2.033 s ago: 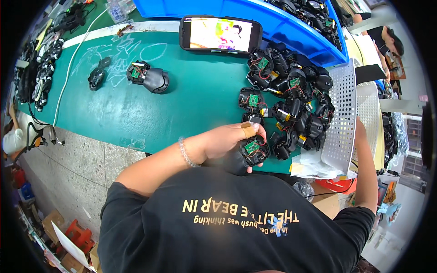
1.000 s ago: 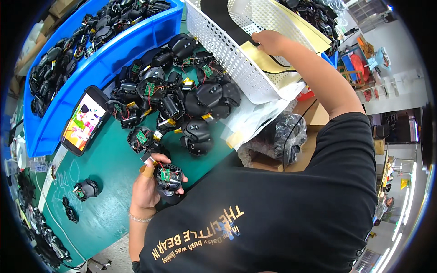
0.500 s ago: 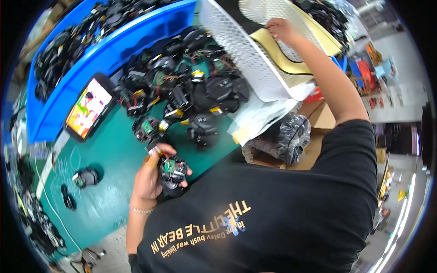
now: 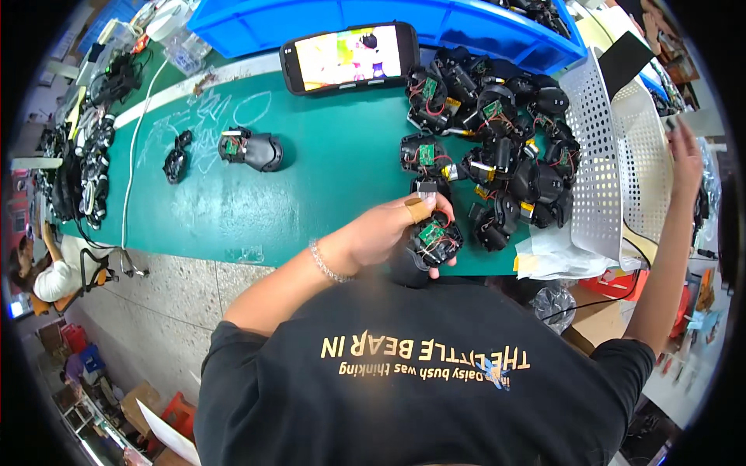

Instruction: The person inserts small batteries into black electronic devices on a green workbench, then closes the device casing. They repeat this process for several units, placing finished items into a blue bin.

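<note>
My left hand (image 4: 388,229), with a tan bandage on its thumb, grips an open black device housing (image 4: 437,239) near the table's front edge. A green circuit board and red wires show inside it, and a small grey-black block sits by the thumb. At far right my right hand (image 4: 685,159) is raised beside the white perforated basket (image 4: 598,147). Its fingers are drawn together at the tips; what they hold, if anything, is too small to make out. To the right of my left hand lies a pile of similar black housings (image 4: 505,147) with wires and yellow-labelled parts.
A phone (image 4: 350,58) playing a picture leans against a blue bin (image 4: 381,27). One black housing (image 4: 252,149) and a small black part (image 4: 177,158) lie on the green table (image 4: 326,140). Coiled cables (image 4: 97,167) lie at left. A black flat sheet (image 4: 624,64) stands by the basket.
My view has turned, so the table appears more level. My right hand has moved from the yellow strip in the basket to the basket's outer right side. My left hand keeps hold of the housing.
</note>
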`<action>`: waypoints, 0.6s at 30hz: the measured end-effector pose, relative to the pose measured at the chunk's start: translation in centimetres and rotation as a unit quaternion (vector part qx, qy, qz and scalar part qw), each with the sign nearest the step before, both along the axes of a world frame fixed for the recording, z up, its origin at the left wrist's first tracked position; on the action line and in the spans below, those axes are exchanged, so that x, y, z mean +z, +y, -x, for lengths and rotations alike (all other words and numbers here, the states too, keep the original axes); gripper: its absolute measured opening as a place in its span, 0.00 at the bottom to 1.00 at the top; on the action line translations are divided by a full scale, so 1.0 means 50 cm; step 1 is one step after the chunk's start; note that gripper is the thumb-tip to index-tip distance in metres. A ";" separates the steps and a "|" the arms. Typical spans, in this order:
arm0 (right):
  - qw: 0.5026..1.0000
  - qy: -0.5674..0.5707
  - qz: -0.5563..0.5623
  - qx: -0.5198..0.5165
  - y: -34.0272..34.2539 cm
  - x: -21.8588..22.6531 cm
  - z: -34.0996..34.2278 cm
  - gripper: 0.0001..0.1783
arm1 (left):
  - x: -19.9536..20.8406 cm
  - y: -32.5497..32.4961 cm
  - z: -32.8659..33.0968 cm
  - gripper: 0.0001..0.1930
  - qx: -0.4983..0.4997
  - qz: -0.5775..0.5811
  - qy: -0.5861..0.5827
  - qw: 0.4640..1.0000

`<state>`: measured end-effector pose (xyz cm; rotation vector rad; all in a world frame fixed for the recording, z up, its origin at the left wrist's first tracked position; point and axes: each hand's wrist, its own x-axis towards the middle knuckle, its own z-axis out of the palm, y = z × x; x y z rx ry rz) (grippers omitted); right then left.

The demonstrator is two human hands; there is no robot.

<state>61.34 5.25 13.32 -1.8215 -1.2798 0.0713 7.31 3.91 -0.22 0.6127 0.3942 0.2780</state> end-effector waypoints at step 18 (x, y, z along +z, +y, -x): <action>0.867 0.342 0.070 0.357 -0.136 -0.180 0.783 0.06 | 0.047 -0.070 0.042 0.21 0.097 -0.084 0.073 0.989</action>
